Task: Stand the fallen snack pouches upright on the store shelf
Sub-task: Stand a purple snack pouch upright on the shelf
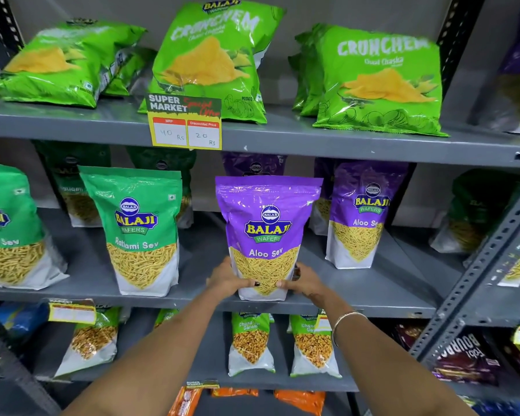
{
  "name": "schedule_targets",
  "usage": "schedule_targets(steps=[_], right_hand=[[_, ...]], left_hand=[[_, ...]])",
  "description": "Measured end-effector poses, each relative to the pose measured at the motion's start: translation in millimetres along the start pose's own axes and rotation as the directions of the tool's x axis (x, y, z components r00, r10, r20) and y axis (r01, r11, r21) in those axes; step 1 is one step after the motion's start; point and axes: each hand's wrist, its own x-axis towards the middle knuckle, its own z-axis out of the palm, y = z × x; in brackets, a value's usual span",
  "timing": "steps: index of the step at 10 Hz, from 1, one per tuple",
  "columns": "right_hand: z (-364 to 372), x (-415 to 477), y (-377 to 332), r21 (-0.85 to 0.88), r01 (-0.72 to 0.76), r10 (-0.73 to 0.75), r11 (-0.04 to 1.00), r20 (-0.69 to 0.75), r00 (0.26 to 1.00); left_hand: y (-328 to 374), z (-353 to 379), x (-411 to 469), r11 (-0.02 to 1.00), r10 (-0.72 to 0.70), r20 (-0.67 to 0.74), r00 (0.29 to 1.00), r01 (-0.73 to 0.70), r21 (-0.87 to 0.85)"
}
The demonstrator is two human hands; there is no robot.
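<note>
A purple Aloo Sev pouch [267, 229] stands upright at the front edge of the grey middle shelf [198, 301]. My left hand [227, 279] grips its lower left corner and my right hand [305, 280] grips its lower right corner, thumbs on the front. A second purple Aloo Sev pouch [362, 214] stands upright to the right. A green Ratlami Sev pouch [138, 232] stands upright to the left, and another green pouch [9, 229] is at the far left edge. More pouches stand behind in shadow.
Green Crunchem chip bags [379, 82] lean on the top shelf, above a price tag [185, 124]. Chana Garam pouches [249, 343] stand on the lower shelf. A perforated metal upright [475, 271] bounds the right side, with dark packets [466, 358] beyond it.
</note>
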Motion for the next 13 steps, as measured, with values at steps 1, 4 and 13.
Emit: schedule_targets(steps=[1,4,13], right_hand=[[1.2,-1.6,-1.0,0.007,-0.003,0.003,1.000,0.011,1.000],[-33.4,-2.8,11.7,-0.134,-0.160,0.144,0.978,-0.124,0.982],[-245.6,68.5,95.0,0.168,0.038,-0.011,0.985,-0.153,0.988]], left_hand=[[0.5,-1.2,1.6,1.000,-0.010,0.044,0.999,0.010,-0.012],[45.7,-25.0,-5.6,0.703,-0.611,0.469,0.637,0.165,0.692],[150.6,219.7,53.0,0.865,0.038,-0.076,0.996,-0.071,-0.497]])
